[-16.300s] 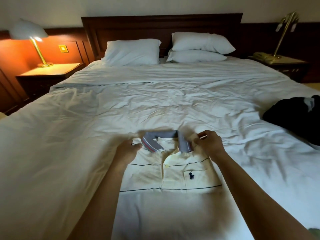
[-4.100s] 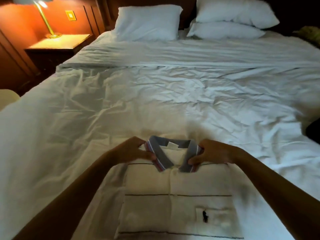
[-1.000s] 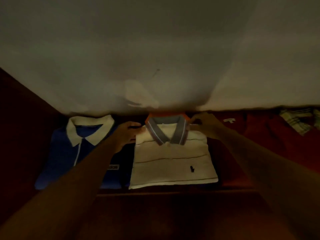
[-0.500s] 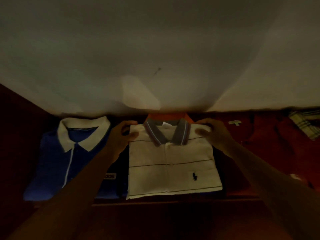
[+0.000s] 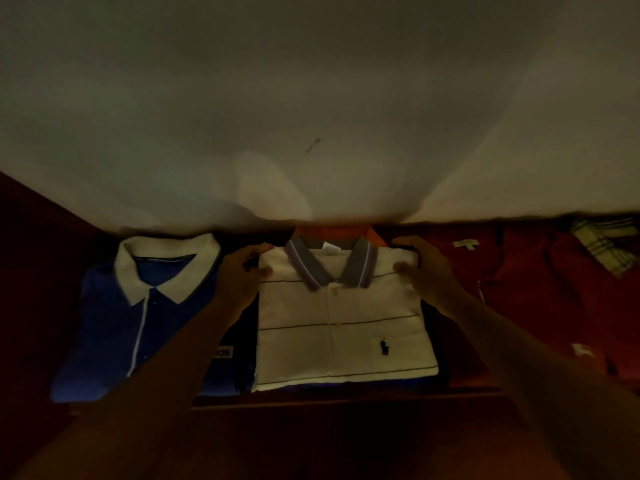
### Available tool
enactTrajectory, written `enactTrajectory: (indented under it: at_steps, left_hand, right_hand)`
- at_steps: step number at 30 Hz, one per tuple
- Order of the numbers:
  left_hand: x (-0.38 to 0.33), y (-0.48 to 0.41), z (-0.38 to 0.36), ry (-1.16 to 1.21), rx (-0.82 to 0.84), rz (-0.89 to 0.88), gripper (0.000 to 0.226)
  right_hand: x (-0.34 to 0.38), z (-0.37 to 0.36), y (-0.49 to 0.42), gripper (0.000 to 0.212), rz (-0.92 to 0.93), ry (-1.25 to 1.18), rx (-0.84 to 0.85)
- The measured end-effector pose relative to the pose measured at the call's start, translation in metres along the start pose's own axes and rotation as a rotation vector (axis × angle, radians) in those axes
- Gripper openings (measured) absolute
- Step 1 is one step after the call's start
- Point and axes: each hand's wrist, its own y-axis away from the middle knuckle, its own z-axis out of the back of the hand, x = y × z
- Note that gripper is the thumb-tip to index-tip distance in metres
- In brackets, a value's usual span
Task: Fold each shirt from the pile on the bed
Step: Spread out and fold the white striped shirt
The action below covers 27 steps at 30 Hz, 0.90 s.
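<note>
Spanning the near edge, a dark wooden lip [image 5: 311,405] fronts a row of shirts, and two bare forearms cross it from below. The cream polo [image 5: 343,334] lies folded and flat in the middle of the row, front up. Thin dark stripes run across it, a small dark logo sits on its pocket, and its grey collar is at the far end. Something dark shows under its edges, but the dim light hides what it is. The left hand [image 5: 242,278] grips the polo's left shoulder, thumb on top and fingers curled round the edge. The right hand [image 5: 424,271] grips the right shoulder the same way. Just beside it on the left lies a folded blue polo [image 5: 114,327] with a white collar. On the right is a red shirt [image 5: 519,289], with plaid cloth [image 5: 604,249] past it. An orange shirt [image 5: 332,232] peeks out behind the grey collar. A white sheet [image 5: 311,116] hangs over the far side.
</note>
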Motion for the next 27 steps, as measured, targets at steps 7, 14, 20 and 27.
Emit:
enactTrajectory:
  at_steps: [7, 14, 20, 27]
  left_hand:
    - [0.005, 0.021, -0.003, -0.204, 0.145, -0.014, 0.069]
    - [0.001, 0.071, 0.006, -0.432, 0.356, -0.058, 0.089]
    - [0.012, 0.085, -0.010, -0.424, 0.283, -0.019, 0.075]
    - [0.013, 0.077, -0.013, -0.578, 0.292, -0.105, 0.073]
  right_hand:
    - [-0.009, 0.008, 0.041, 0.075, -0.079, -0.008, 0.166]
    - [-0.014, 0.015, 0.088, 0.100, -0.198, 0.041, 0.325]
    - [-0.022, 0.007, 0.095, 0.087, -0.139, 0.131, 0.322]
    - [-0.024, 0.007, 0.095, 0.083, -0.047, 0.560, 0.236]
